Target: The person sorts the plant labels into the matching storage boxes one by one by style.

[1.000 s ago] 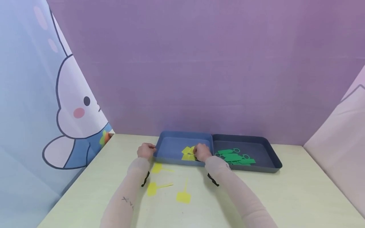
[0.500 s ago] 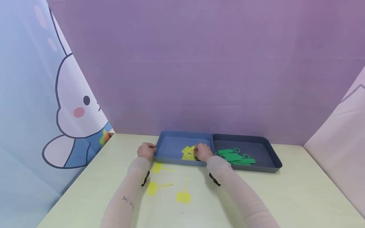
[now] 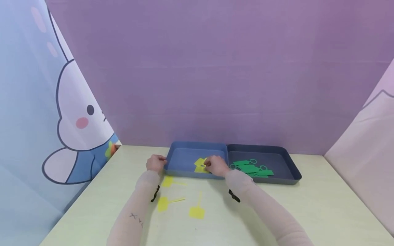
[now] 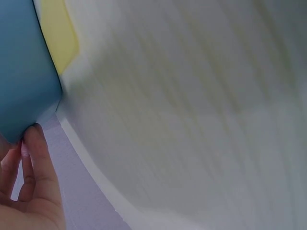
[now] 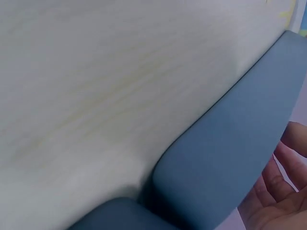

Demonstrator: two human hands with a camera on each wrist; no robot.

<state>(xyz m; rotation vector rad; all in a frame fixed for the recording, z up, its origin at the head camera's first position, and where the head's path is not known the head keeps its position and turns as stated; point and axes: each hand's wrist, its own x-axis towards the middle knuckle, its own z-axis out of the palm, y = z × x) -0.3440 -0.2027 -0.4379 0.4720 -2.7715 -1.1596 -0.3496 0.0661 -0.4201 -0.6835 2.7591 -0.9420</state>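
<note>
A blue tray (image 3: 184,173) stands at the back of the table, several yellow tags (image 3: 199,169) grouped near its front right. My left hand (image 3: 156,163) pinches the tray's left rim; in the left wrist view, the thumb and fingers meet at its corner. My right hand (image 3: 217,166) reaches over the front wall, fingers bent down at the yellow tags. Its fingertips are hidden behind the tray wall in the right wrist view, so whether they pinch a tag is unclear. Three flat yellow tags with thin tails, one a front tag (image 3: 197,212), lie on the table.
A dark grey tray (image 3: 277,164) adjoins the blue tray on the right and holds several green tags (image 3: 250,168) with ring-shaped loops. A purple cloth (image 3: 215,75) hangs behind the table, and a printed cloth (image 3: 30,102) hangs at the left.
My right hand has shifted slightly left over the yellow tags, its wrist turning a little. The left hand stays on the tray rim. The head view has shifted slightly.
</note>
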